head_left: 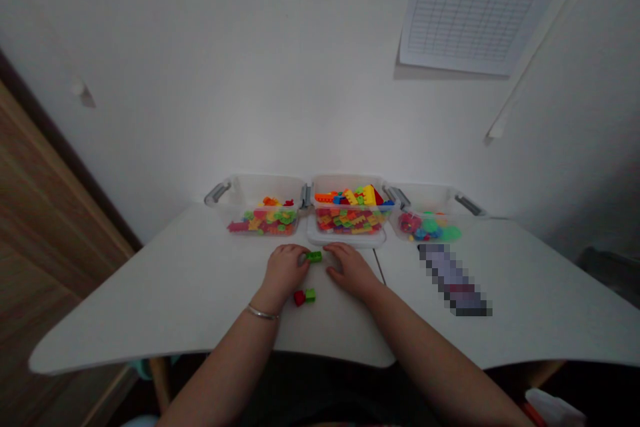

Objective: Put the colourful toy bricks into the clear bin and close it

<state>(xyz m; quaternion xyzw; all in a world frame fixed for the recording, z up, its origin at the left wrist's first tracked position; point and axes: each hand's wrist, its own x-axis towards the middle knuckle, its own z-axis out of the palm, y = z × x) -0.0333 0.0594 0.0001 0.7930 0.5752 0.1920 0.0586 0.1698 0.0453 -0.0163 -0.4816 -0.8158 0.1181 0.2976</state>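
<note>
A green building block (315, 257) lies between my two hands. The fingers of my left hand (286, 270) are curled, and their tips grip the block's left end. My right hand (350, 271) rests just right of the block, thumb and fingers apart, with nothing in it. Closer to me on the white table (200, 307) are a red block (299, 298) and a light green block (311, 295), side by side. A silver bracelet circles my left wrist.
Along the wall stand three clear bins: a left bin (263, 233) and a middle bin (350, 230) of colourful blocks, and a right bin (435, 217) with assorted pieces. A white lid (320, 238) lies under the middle bin. A blurred-out flat object (453, 280) lies at right.
</note>
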